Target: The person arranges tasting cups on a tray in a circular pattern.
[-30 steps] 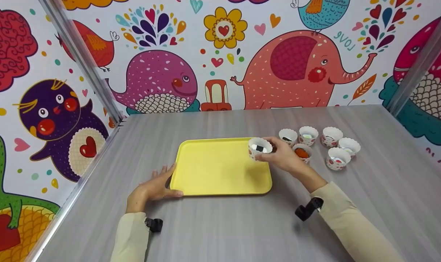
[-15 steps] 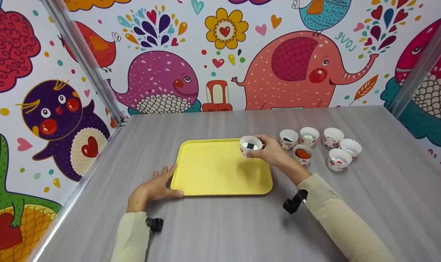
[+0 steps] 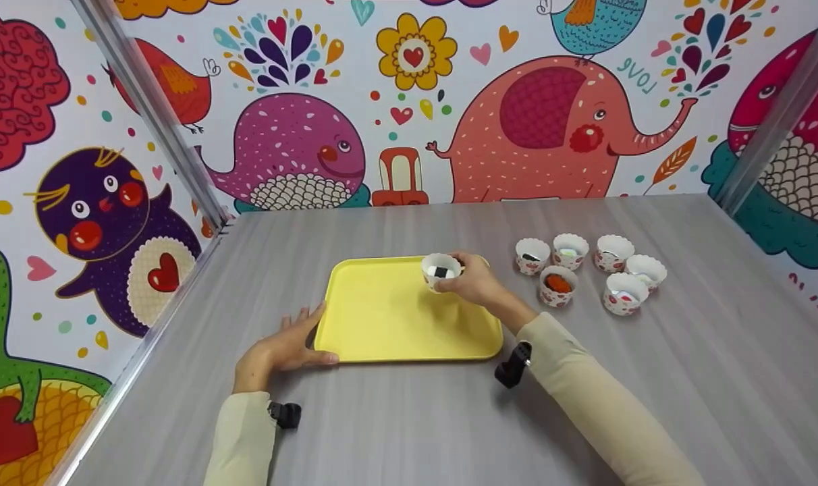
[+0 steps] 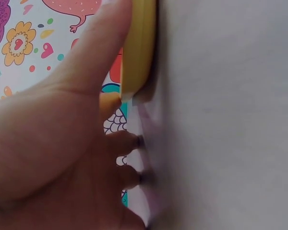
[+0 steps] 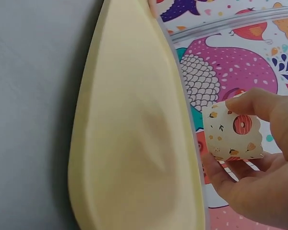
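My right hand (image 3: 480, 280) pinches a paper baking cup (image 3: 440, 271) between thumb and fingers, above the right half of a yellow tray (image 3: 375, 317). Inside the cup lies something white with a black patch. In the right wrist view the cup's printed side (image 5: 233, 134) shows a doughnut pattern, and its base faces the tray, which lies a gap away. My left hand (image 3: 284, 347) rests at the tray's near left corner, thumb along the front edge and fingers spread. The left wrist view has the thumb (image 4: 93, 52) against the tray's rim, with the other fingertips down on the table.
Several similar paper cups stand on the table right of the tray. One has orange contents (image 3: 558, 287), another a dark piece (image 3: 532, 257); a cup (image 3: 625, 295) with white and red contents stands nearest the front. Patterned walls (image 3: 409, 101) enclose the table (image 3: 395, 418).
My right hand has carried the paper cup leftward over the tray, from its right edge further inward. The left hand, the tray and the other cups have stayed in place.
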The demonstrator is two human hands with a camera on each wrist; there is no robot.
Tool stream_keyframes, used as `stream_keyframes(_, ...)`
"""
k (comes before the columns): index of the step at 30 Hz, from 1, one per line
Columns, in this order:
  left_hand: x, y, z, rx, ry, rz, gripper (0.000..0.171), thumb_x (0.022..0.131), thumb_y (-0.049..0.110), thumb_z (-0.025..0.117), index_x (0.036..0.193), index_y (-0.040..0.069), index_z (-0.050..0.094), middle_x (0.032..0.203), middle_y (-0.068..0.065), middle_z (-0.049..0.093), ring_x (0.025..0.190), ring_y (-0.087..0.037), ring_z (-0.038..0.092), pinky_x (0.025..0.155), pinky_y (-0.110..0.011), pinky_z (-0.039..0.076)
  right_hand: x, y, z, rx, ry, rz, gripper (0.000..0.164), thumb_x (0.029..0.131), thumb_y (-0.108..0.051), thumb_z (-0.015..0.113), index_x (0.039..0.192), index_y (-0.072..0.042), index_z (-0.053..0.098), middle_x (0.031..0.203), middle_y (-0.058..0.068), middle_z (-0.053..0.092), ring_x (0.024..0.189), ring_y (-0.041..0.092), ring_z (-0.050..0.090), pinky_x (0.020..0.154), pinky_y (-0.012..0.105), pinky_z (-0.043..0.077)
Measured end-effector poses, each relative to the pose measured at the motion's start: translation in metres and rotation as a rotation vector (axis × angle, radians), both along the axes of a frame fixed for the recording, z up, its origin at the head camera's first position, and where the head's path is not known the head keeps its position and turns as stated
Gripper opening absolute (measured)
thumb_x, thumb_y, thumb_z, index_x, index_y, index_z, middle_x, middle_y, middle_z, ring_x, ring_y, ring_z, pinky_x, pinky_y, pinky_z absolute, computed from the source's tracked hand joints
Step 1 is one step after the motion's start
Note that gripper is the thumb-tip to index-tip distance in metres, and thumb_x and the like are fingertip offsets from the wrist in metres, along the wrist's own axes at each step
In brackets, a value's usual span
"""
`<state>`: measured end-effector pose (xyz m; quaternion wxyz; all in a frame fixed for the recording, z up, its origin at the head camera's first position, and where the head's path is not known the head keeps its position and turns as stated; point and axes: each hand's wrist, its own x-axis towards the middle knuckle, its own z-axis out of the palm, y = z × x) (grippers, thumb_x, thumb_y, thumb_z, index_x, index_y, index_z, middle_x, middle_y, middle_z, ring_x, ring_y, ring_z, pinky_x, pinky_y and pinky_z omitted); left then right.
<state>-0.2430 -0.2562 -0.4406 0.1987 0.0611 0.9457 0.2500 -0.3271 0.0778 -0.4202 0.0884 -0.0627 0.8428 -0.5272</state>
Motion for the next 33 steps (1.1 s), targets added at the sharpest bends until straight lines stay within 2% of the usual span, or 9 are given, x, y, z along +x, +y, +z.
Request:
stream_keyframes(5,0.001,0.000,0.001,0.009,0.005,-0.005,0.114,0.082,0.049,0.079,0.162,0.010,0.008,0.162,-0.037,0.002,0.145,-0.064,-0.006,0.117,-0.074,0.006,-0.006,-0.011,-0.001,0.009,-0.009,0.005,0.065,0.081,-0.009,0.080,0.140,0.002,0.052,0.139,0.020,0.057,0.125,0.030,0.054,0.109,0.043,0.046)
stream_keyframes(12,-0.001,0.001,0.001,-0.007,0.001,0.008,0.115,0.081,0.050,0.080,0.162,0.012,0.008,0.163,-0.034,0.001,0.147,-0.061,-0.005,0.118,-0.072,0.007,-0.016,-0.022,0.001,0.078,0.011,0.021,0.063,0.081,-0.012,0.080,0.137,0.002,0.053,0.137,0.019,0.059,0.119,0.029,0.055,0.108,0.042,0.046)
stream_keyframes(20,-0.003,-0.002,0.003,-0.017,-0.001,-0.001,0.115,0.081,0.051,0.079,0.162,0.011,0.008,0.163,-0.035,0.001,0.147,-0.062,-0.005,0.117,-0.073,0.007,-0.028,-0.029,-0.004,0.098,0.002,0.001,0.060,0.083,-0.014,0.080,0.135,-0.002,0.054,0.137,0.016,0.058,0.118,0.028,0.055,0.109,0.043,0.045)
stream_keyframes(33,-0.001,-0.001,0.001,0.004,-0.016,0.006,0.115,0.081,0.050,0.079,0.163,0.014,0.007,0.164,-0.034,0.000,0.147,-0.061,-0.005,0.116,-0.075,0.008,-0.039,-0.049,-0.012,0.161,0.021,-0.024,0.060,0.083,-0.013,0.079,0.135,0.001,0.052,0.135,0.017,0.059,0.113,0.027,0.055,0.104,0.041,0.047)
